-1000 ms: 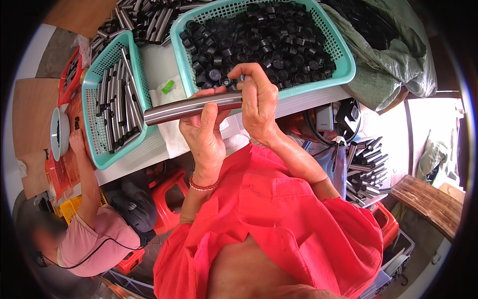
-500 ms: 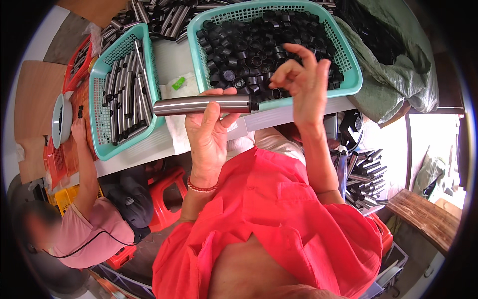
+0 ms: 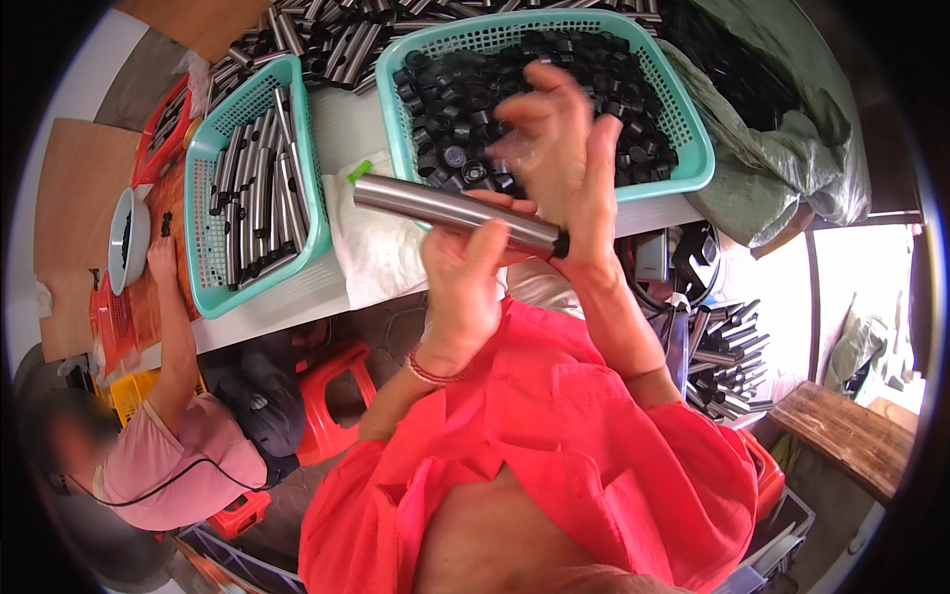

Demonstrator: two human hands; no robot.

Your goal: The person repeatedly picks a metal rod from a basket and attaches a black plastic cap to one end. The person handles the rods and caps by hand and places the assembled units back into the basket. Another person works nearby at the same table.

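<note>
Left hand [image 3: 465,277] holding one metal tube [image 3: 435,205], right hand [image 3: 582,183] spread wide, two turquoise baskets [image 3: 695,174]

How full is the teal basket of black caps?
Well filled: the teal basket has black caps nearly wall to wall, floor hidden; depth, cannot tell.

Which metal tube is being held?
The tube in the left hand, black end at the right hand; the other tubes lie in baskets or heaps.
</note>
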